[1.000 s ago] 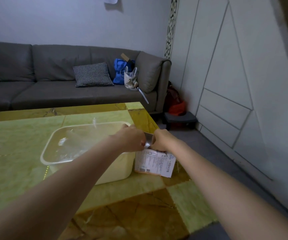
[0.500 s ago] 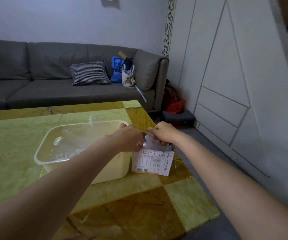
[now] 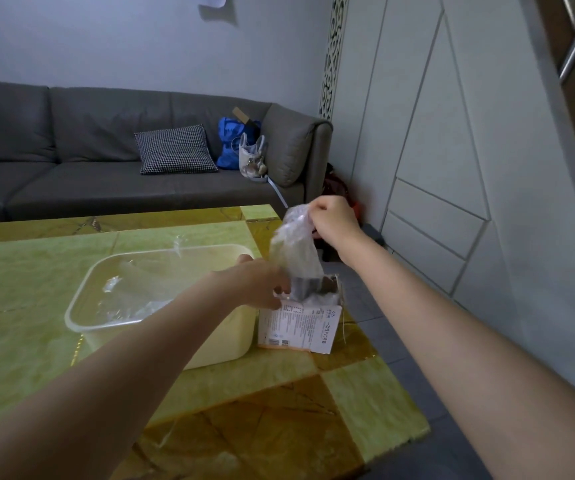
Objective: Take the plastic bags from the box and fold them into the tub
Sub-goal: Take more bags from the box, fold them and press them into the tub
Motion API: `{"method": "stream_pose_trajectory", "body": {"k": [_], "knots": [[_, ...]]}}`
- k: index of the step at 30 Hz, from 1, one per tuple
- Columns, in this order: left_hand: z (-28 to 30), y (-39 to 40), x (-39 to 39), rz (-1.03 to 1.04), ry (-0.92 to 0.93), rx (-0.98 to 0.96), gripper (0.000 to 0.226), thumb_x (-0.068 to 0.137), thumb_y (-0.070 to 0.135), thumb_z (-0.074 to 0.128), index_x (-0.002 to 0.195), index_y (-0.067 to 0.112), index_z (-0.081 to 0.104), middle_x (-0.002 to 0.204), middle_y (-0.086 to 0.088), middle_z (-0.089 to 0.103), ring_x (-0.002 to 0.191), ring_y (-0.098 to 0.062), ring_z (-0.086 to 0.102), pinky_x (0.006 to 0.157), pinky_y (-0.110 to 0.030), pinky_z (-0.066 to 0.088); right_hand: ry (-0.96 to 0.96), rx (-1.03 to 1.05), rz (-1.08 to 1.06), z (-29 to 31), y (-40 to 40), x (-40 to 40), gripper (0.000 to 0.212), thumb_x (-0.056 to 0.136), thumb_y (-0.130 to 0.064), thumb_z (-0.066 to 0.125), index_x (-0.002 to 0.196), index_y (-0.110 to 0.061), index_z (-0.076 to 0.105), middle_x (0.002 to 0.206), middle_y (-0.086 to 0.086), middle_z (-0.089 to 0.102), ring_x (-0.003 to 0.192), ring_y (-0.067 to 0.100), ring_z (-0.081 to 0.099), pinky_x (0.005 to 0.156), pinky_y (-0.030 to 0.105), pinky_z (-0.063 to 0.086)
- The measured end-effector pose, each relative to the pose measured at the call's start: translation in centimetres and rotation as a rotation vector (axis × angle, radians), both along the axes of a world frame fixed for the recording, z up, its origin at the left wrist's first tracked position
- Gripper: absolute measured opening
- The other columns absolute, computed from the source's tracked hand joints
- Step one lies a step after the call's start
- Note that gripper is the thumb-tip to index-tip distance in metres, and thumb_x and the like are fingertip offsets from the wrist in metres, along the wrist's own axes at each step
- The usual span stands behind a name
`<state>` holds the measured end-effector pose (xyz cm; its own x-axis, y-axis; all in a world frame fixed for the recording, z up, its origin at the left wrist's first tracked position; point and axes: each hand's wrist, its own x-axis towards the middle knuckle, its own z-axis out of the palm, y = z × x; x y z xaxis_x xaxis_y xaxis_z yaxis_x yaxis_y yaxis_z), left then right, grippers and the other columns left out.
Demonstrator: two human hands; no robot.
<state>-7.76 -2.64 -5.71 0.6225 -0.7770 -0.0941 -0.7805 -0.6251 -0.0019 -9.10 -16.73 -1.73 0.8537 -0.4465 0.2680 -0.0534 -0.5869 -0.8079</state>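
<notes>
A small white printed box (image 3: 300, 329) stands on the table just right of a clear plastic tub (image 3: 82, 299). My right hand (image 3: 333, 221) pinches the top of a clear plastic bag (image 3: 294, 251) and holds it up out of the box; the bag's lower end is still in the opening. My left hand (image 3: 262, 282) grips the box's top left edge, beside the bag. Several crumpled clear bags (image 3: 147, 285) lie inside the tub.
The yellow-green and amber marble table (image 3: 279, 393) ends just right of the box, with grey floor beyond. A grey sofa (image 3: 89, 161) with a checked cushion (image 3: 175, 150) and bags stands behind. White wall panels (image 3: 452, 150) are on the right.
My right hand has risen from the box opening, drawing a clear bag up out of it. My left hand stays at the box top.
</notes>
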Motion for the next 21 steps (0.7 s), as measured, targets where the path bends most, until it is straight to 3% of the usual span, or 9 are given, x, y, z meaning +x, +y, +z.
{"method": "stream_pose_trajectory", "body": {"k": [3,5,7,9,12,15,17,18,21], "knots": [[1.4,0.9,0.8,0.215,0.190,-0.553,0.027,0.089,0.016,0.057,0.116,0.014,0.059,0.114,-0.002,0.062,0.100,-0.017,0.058,0.087,-0.030,0.048,-0.055,0.169,0.033,1.4,0.4,-0.2,0.023,0.084,-0.002,0.044,0.073,-0.010,0.063,0.083,0.009,0.061,0.083,0.024,0.058,0.076,0.035,0.050],[2.8,1.4,1.0,0.413,0.370,-0.970,0.032,0.090,0.014,0.055,0.122,0.011,0.052,0.112,-0.002,0.058,0.090,-0.016,0.058,0.073,-0.026,0.049,-0.058,0.304,0.071,1.7,0.8,-0.3,0.022,0.084,-0.001,0.042,0.073,-0.009,0.059,0.080,0.013,0.055,0.075,0.025,0.052,0.066,0.035,0.047],[4.2,2.1,0.9,0.493,0.591,-1.215,0.045,0.092,0.021,0.055,0.133,0.013,0.040,0.118,-0.002,0.052,0.079,-0.013,0.059,0.063,-0.024,0.050,-0.042,0.434,0.148,1.7,1.1,-0.5,0.019,0.085,-0.001,0.040,0.079,-0.007,0.057,0.079,0.013,0.049,0.069,0.023,0.047,0.056,0.028,0.041],[5.2,2.8,0.6,0.449,0.786,-1.195,0.055,0.089,0.027,0.059,0.138,0.021,0.034,0.119,-0.002,0.050,0.077,-0.013,0.061,0.055,-0.022,0.053,0.005,0.512,0.240,1.7,1.5,-0.7,0.021,0.086,0.001,0.039,0.077,-0.007,0.056,0.075,0.011,0.049,0.058,0.018,0.045,0.045,0.019,0.036],[5.4,2.9,-0.3,0.340,0.852,-0.992,0.027,0.091,0.009,0.053,0.118,0.014,0.053,0.095,-0.009,0.058,0.054,-0.004,0.058,0.047,-0.015,0.049,0.009,0.534,0.298,1.8,2.1,-0.8,0.020,0.086,0.000,0.040,0.075,-0.009,0.054,0.068,0.007,0.047,0.058,0.016,0.044,0.048,0.020,0.035],[4.8,2.5,-0.1,0.438,0.663,-1.032,0.014,0.090,0.002,0.052,0.101,0.000,0.062,0.074,-0.005,0.057,0.042,-0.002,0.056,0.043,-0.013,0.047,0.026,0.627,0.313,2.3,2.3,-1.1,0.018,0.093,-0.025,0.049,0.091,-0.009,0.058,0.081,0.009,0.059,0.073,0.019,0.056,0.062,0.027,0.045],[4.6,2.5,0.0,0.451,0.537,-1.081,0.009,0.088,0.008,0.060,0.085,0.000,0.063,0.068,-0.007,0.062,0.040,-0.003,0.058,0.043,-0.015,0.049,0.108,0.580,0.349,2.6,2.2,-1.3,0.042,0.087,-0.052,0.056,0.101,-0.013,0.062,0.096,0.006,0.065,0.089,0.019,0.061,0.075,0.031,0.050],[4.5,2.5,0.1,0.444,0.479,-1.090,0.011,0.087,0.009,0.062,0.081,0.001,0.062,0.066,-0.008,0.064,0.040,-0.003,0.058,0.043,-0.016,0.050,0.151,0.525,0.369,2.6,2.2,-1.4,0.048,0.083,-0.056,0.059,0.108,-0.015,0.063,0.101,0.005,0.066,0.093,0.020,0.062,0.078,0.032,0.051],[4.7,2.6,0.2,0.411,0.261,-1.030,0.013,0.086,0.011,0.063,0.077,0.002,0.063,0.060,-0.007,0.064,0.038,-0.004,0.056,0.044,-0.020,0.051,0.230,0.305,0.344,2.3,2.5,-1.9,0.028,0.081,-0.024,0.072,0.104,-0.012,0.060,0.088,0.004,0.065,0.078,0.017,0.063,0.068,0.027,0.053]]}}
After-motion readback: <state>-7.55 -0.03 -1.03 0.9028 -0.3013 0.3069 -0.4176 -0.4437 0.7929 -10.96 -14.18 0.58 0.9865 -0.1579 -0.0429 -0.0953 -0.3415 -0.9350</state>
